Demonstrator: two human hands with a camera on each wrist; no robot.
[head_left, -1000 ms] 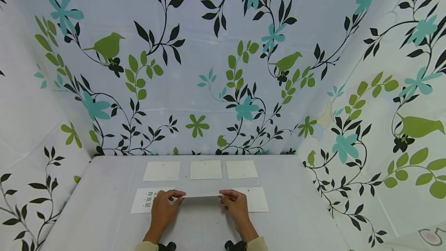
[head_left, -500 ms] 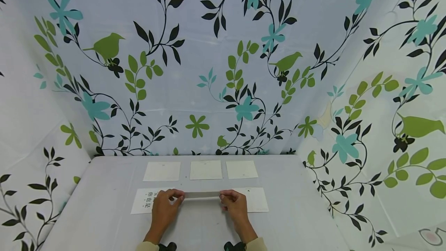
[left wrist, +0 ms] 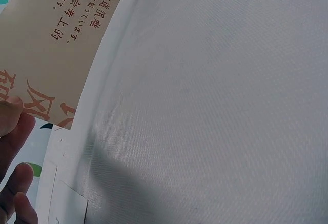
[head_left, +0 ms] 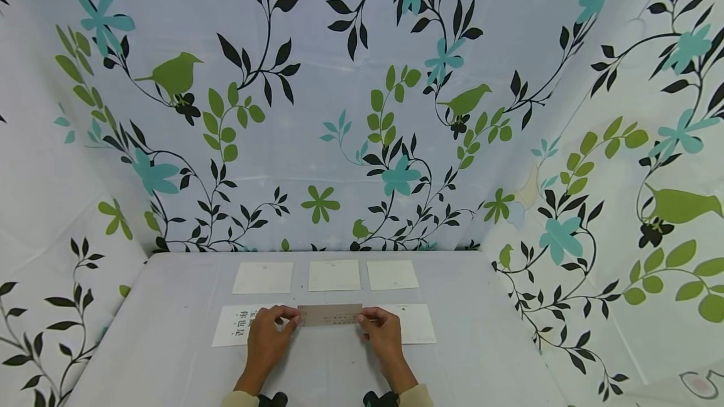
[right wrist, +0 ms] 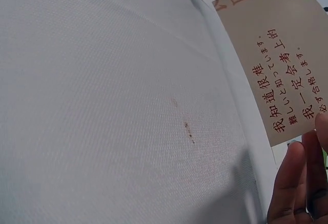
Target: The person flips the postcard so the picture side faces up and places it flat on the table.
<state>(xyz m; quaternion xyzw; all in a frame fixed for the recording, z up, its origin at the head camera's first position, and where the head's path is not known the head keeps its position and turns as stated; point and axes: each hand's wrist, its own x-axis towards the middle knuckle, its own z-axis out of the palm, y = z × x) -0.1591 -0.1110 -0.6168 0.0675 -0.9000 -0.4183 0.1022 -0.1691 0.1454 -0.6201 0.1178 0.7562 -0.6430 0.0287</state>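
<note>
Tan card stock spans the space between the person's two hands: from where I stand it is one oblong tan card [head_left: 330, 315], raised off the tabletop [head_left: 170, 338] and tipped so that its printed side is turned back towards the wearer. The left grip [head_left: 267, 338] pinches one short end between thumb and finger, just beside large orange-brown characters. The right grip [head_left: 386, 338] does the same at the other end, where smaller reddish lines in Chinese and Japanese run close to the fingertips. Both pinches are nearly closed, with only the card's thickness between the tips; the remaining fingers curl loosely below.

Partly behind the left grip lies a pale card with black writing [head_left: 230, 325]. Partly behind the right grip lies a plain-looking pale card [head_left: 417, 324]. Farther out, past both, a row of three rests flat: the far left card [head_left: 263, 278], the far middle card [head_left: 334, 275] and the far right card [head_left: 393, 275], none touching its neighbour.

As for progress, I would judge it to be partway: the tan card is picked up, held level and displayed, but it is not yet set down. The nearer pair flank the space below it, so that may be its place, though I can't be sure. The other five are out of either grip; whether any has had its turn, I cannot tell.
</note>
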